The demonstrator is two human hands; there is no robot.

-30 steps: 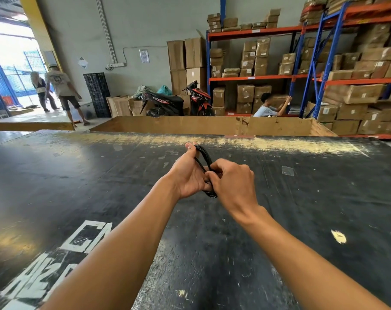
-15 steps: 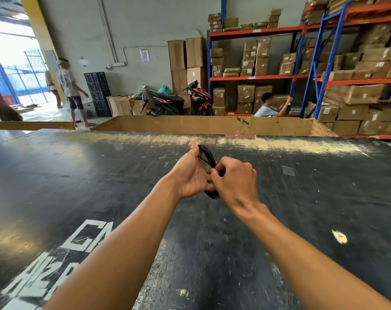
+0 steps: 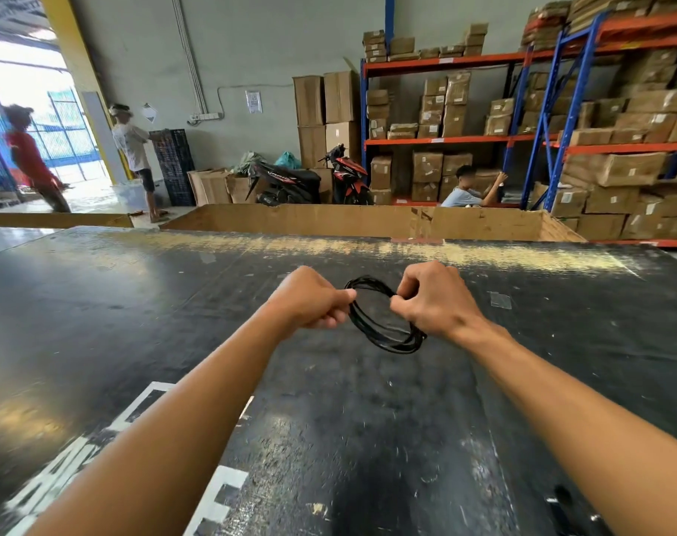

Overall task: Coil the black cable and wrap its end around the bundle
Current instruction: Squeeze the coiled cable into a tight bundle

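Hands apart now, bunched together half a second back. Left hand (image 3: 310, 299) fisted, pinching coil's left side; right hand (image 3: 433, 299), fingers curled round its right side. Black cable (image 3: 397, 346) spread into open ring between them, above black tabletop (image 3: 135, 303), no longer edge-on. Beyond: plywood bin (image 3: 310, 222); person in pale shirt (image 3: 132, 148) now at black crate stack (image 3: 174, 164).

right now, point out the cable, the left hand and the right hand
cable (image 3: 397, 348), head view, on the lower arc of the coil
left hand (image 3: 310, 299), head view, on the back of the hand
right hand (image 3: 433, 299), head view, on the back of the hand
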